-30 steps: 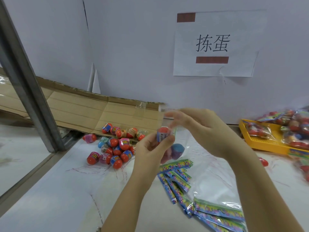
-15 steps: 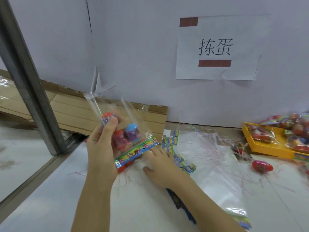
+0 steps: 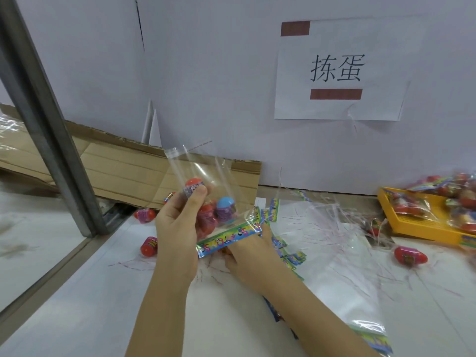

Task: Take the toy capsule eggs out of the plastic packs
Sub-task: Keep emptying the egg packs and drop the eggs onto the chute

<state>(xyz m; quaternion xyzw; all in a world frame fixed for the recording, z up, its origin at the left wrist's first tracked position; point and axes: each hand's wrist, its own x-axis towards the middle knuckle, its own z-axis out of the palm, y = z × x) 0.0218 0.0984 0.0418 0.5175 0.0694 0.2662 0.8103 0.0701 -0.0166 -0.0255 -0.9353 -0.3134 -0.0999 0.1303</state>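
Here the left hand (image 3: 177,228) grasps the plastic pack (image 3: 226,181); of the right hand (image 3: 249,258) I cannot tell.

Left hand (image 3: 177,228) raised mid-scene, forearm rising from near edge. Thumb pressed on front of clear plastic pack of toy capsule eggs (image 3: 206,171), fingers curled behind it. Right hand (image 3: 248,256) lower, just right, back up, low over bench (image 3: 103,305); fingertips hidden behind pack.

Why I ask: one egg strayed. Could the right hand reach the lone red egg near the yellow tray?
Probably yes: the right hand is low on the table, and only loose clear film lies between it and the red egg.
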